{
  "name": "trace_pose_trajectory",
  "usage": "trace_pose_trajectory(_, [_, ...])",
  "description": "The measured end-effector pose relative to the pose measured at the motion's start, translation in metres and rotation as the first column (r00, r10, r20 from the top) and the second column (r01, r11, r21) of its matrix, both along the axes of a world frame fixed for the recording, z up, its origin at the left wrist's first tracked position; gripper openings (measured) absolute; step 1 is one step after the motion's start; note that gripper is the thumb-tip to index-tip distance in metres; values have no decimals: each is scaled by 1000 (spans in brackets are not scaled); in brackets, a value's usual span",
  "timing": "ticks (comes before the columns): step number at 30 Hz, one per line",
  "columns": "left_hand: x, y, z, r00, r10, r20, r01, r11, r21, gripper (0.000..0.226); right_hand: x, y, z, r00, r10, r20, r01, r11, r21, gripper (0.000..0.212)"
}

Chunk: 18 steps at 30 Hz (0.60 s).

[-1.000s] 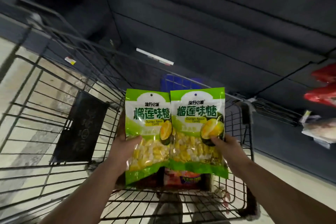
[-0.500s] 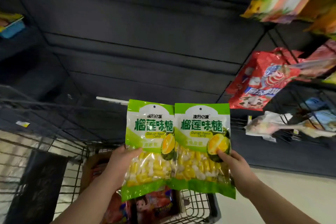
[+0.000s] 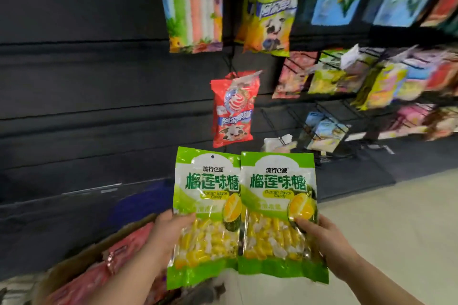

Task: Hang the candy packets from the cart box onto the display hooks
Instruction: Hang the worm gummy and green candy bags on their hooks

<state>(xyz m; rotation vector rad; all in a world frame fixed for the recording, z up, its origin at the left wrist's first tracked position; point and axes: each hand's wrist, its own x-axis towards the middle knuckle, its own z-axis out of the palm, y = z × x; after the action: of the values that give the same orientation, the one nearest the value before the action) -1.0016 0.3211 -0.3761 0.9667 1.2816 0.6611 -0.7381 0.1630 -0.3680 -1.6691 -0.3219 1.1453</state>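
Left hand (image 3: 168, 238) and right hand (image 3: 324, 245), grips clamped on the left packet (image 3: 205, 205) and right packet (image 3: 277, 210), hold them upright beside the cart box (image 3: 81, 262), facing the rack. Next, the hang-holes must meet a bare display hook (image 3: 272, 126).

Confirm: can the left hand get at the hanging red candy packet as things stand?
Probably not to grasp it: the left hand has its grip on a green durian candy packet. The way itself looks free; the red candy packet hangs just above, with nothing between.

Dark slatted wall (image 3: 86, 106), pale floor (image 3: 396, 218), red hanging snack bag (image 3: 233, 111)
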Motion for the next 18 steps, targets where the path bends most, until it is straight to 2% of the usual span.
trace_pose_trajectory(6, [107,-74,22,987,-156,43,154,987,37,14,74,-116,24,983,-168,70,164,985,56,25])
trace_pose_trajectory(10, [165,-121,37,961,-273,47,271,961,47,8,112,-182,34,950,-289,119,282,956,77,20])
trace_pose_trajectory(13, [200,-147,46,933,-357,47,354,933,62,16,135,-221,35,921,-365,138,356,931,84,23])
trace_pose_trajectory(18, [248,-173,59,890,-455,33,450,887,104,15,160,-262,43,877,-459,140,448,888,105,21])
